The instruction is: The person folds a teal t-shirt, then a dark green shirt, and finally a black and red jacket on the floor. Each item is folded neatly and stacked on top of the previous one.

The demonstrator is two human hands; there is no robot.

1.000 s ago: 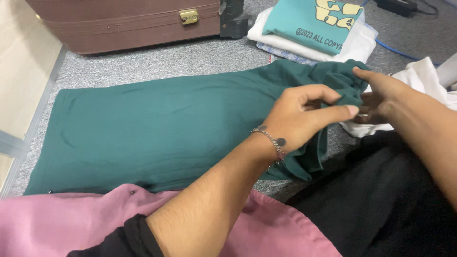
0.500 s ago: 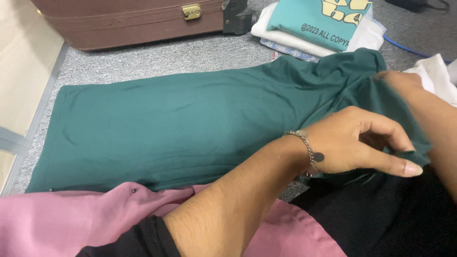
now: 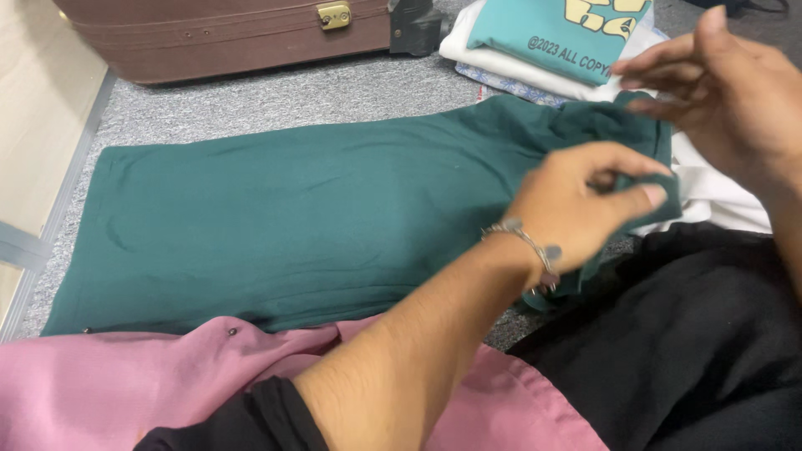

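Dark green garment (image 3: 301,217) spread flat across grey carpet (image 3: 276,100), filling centre of frame from left edge to upper right, where cloth bunches into folds. Left hand (image 3: 585,205) at centre right, thumb and fingers pinched shut on a fold of green cloth at the garment's right end; metal bracelet (image 3: 530,246) with a round charm on the wrist. Right hand (image 3: 723,88) at upper right, raised above the bunched end, fingers loosely spread and apart, gripping nothing; fingertips just beside the cloth's top edge, contact too blurred to call. Stack of folded clothes (image 3: 543,50) at top centre-right: teal printed shirt on top, white layers and a patterned piece beneath, touching the garment's upper edge. White cloth (image 3: 718,200) at right, under the green fold. Brown suitcase (image 3: 225,38) with brass latch along top left, well apart from the hands. Pink fabric (image 3: 125,384) across bottom left, overlapping the garment's lower edge. Black fabric (image 3: 693,351) at lower right, just below the left hand. Pale wall panel with metal trim (image 3: 33,150) at far left.
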